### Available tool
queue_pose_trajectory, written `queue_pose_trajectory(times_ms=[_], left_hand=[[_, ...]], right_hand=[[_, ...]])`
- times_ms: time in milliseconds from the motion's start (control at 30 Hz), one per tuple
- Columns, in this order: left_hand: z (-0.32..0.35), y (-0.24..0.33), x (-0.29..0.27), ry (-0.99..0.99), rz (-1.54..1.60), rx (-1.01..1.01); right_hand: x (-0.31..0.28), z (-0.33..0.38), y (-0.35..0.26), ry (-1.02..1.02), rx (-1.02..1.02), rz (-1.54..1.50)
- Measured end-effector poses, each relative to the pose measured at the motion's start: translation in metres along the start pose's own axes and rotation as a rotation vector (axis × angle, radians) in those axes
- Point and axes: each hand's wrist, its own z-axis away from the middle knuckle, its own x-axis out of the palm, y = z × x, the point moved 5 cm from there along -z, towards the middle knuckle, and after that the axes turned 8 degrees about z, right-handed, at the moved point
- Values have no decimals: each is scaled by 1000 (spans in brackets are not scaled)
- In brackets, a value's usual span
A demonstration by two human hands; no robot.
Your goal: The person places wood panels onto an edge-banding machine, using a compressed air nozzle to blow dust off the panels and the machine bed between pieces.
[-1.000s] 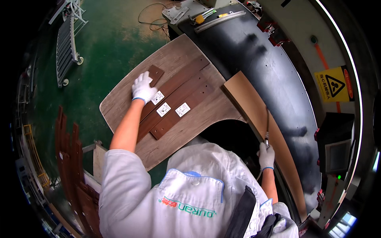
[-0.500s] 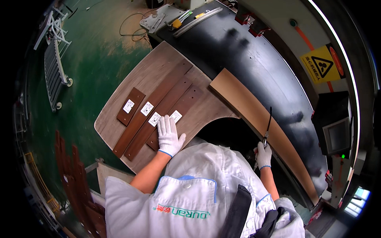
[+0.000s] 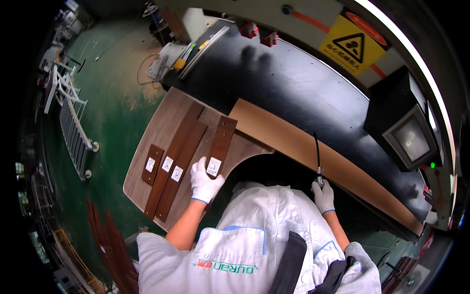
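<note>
My left hand (image 3: 205, 182), in a white knitted glove, is closed on the near end of a short dark brown wooden board (image 3: 223, 142) with a white label and small holes. That board is slightly turned over the wood-grain tabletop panel (image 3: 142, 171). To its left lie two long brown boards (image 3: 172, 196) side by side, and a short brown piece (image 3: 152, 164), each labelled. My right hand (image 3: 323, 197), also gloved, is closed around a slim tool with a metal joint and thin black stem (image 3: 317, 152); its lower part is hidden in the hand.
A long tan board (image 3: 303, 144) lies along the edge of the black worktable (image 3: 289, 88). A monitor (image 3: 409, 139) stands at the right, below a yellow warning sign (image 3: 352, 44). More brown boards (image 3: 112, 245) are at lower left; a wheeled rack (image 3: 73, 137) stands on the green floor.
My left hand has gone from lying flat on the boards to gripping the right-hand one, which has shifted right, away from the others. The view has turned; my right hand still holds the tool.
</note>
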Motion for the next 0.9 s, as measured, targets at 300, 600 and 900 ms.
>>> queue_pose_trajectory(times_ms=[300,600,900], left_hand=[[-138,170,120,-304,-14,270],[-163,211,267,-310,890,-544],[-148,207,270,-361,644,-186]], right_hand=[[-39,14,58,121,50,-8],[-53,37,104,245,116,-109],[-81,-3,65,167,52,-47]])
